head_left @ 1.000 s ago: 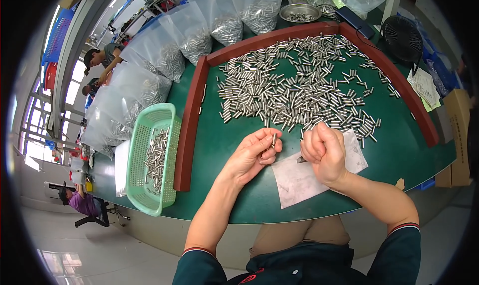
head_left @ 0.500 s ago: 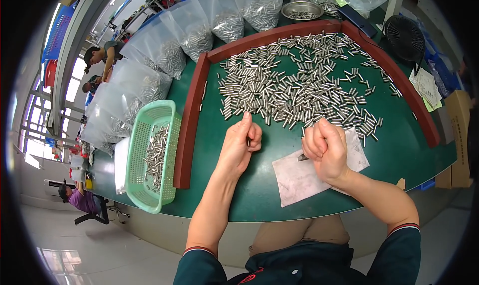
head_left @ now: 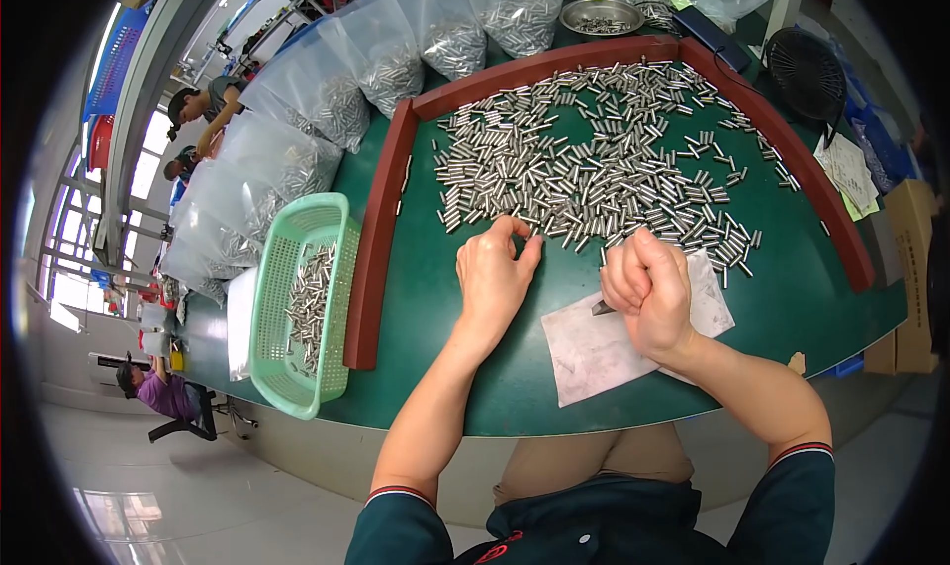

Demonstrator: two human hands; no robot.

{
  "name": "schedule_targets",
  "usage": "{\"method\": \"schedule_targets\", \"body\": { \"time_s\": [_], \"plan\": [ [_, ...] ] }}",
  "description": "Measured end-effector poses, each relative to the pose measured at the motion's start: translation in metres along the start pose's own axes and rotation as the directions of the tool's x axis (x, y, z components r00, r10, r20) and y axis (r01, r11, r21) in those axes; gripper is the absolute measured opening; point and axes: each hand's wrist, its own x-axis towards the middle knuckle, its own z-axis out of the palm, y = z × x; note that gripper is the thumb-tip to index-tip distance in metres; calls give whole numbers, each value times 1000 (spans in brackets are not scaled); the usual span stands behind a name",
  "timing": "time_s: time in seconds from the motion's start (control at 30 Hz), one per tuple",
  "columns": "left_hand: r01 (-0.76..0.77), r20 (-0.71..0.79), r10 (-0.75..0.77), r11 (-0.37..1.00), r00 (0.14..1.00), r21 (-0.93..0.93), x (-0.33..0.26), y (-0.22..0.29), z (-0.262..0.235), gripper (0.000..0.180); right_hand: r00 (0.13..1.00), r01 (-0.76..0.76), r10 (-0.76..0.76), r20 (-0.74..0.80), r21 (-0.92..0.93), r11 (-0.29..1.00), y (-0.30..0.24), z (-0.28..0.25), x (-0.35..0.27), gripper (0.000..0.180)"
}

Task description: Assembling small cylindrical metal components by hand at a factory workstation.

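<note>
Short silver metal pins (head_left: 584,159) lie in a wide loose heap on the green table. My left hand (head_left: 495,273) reaches to the heap's near edge, back of the hand up. Its thumb and forefinger come together around a metal pin there; the other fingers are curled and mostly hidden. To the right, my right hand (head_left: 648,293) is closed in a fist above a smudged white sheet (head_left: 584,362). A small dark tip (head_left: 601,309) sticks out from the fist's left side; the rest of what it grips is hidden.
A dark red wooden frame (head_left: 376,258) borders the heap on three sides. Left of it stands a pale green basket (head_left: 267,337) with more pins. Several clear bags of pins (head_left: 391,70) line the back left. A metal bowl (head_left: 601,17) and black fan (head_left: 804,75) stand farther back.
My left hand has turned from a thumb-up fist to palm down and moved slightly right, its fingertips now at the heap's edge. My right hand stays nearly still.
</note>
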Motion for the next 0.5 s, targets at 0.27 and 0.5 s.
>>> {"method": "schedule_targets", "body": {
  "time_s": [0.27, 0.5],
  "plan": [
    [49, 162, -21, 985, 986, -167, -2, 4, -13, 11, 1000, -16, 16, -17, 15, 1000, -2, 0, 1, 43],
    [733, 731, 97, 11, 676, -680, -6, -17, -20, 8, 1000, -14, 14, -10, 17, 1000, 0, -2, 2, 43]
  ]
}}
